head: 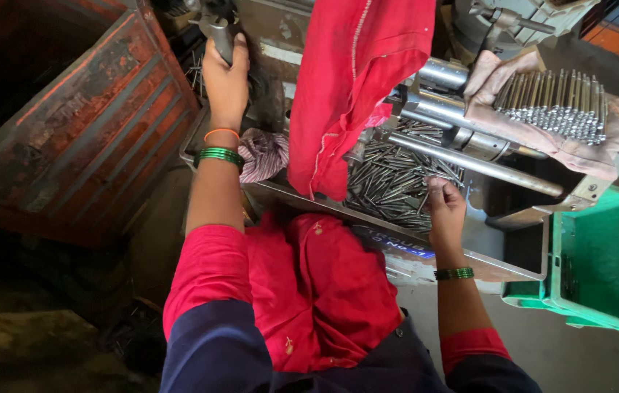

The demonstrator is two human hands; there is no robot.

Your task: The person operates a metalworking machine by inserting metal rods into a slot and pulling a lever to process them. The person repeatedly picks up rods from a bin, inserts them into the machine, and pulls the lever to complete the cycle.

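Observation:
My left hand (225, 76) is wrapped around a grey machine lever handle (220, 29) at the top of the view. My right hand (445, 207) reaches into a metal tray (484, 251) and pinches thin metal rods from the loose pile of rods (389, 178) lying there. Above the pile run the machine's shiny steel shafts (469, 160). A red cloth (346, 87) hangs down between my two hands and hides part of the machine.
Finished silver rods (553, 105) lie in a row on a pinkish cloth at the upper right. A green plastic crate (600, 266) stands at the right. A rusty red metal bin (69, 124) fills the left. A striped rag (262, 154) sits by my left wrist.

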